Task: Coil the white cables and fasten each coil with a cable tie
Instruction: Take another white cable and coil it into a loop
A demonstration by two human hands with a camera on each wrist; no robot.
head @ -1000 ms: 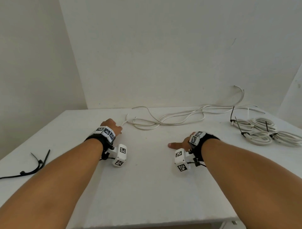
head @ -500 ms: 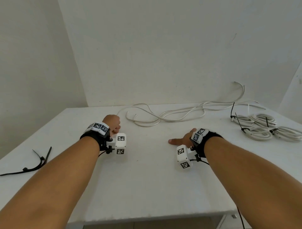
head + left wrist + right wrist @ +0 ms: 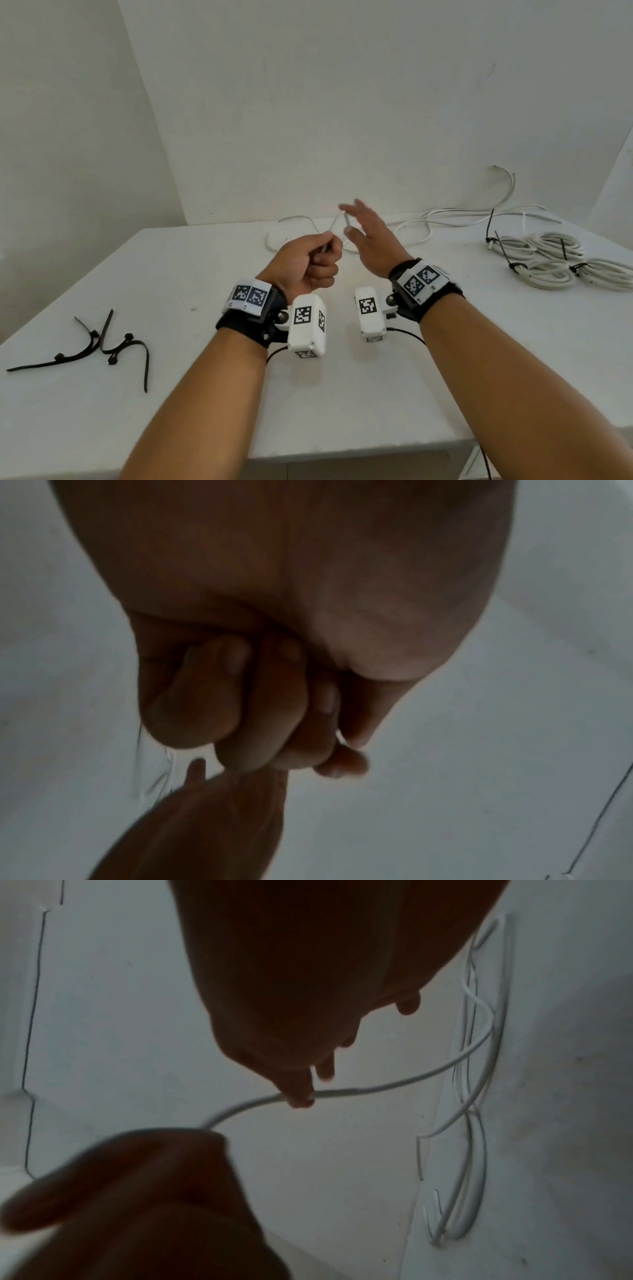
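A loose white cable [image 3: 445,219] lies tangled along the far edge of the white table [image 3: 342,394]. My left hand [image 3: 318,260] is raised above the table, curled into a fist that grips one end of this cable. In the right wrist view the cable [image 3: 394,1085] arcs from that left hand [image 3: 154,1191] to the tangle. My right hand [image 3: 363,226] is just beyond the left, fingers straight and spread. Its thumb [image 3: 301,1096] touches the stretch of cable. The left wrist view shows only the closed left hand [image 3: 274,710]; the cable is hidden there.
Three coiled white cables [image 3: 548,263], each bound with a black tie, lie at the right side of the table. Several loose black cable ties [image 3: 102,346] lie near the left edge. A wall rises right behind the table.
My left hand drew the cable end toward me and lifted it. My right hand left the table, rose and moved left to the cable, fingers spread.
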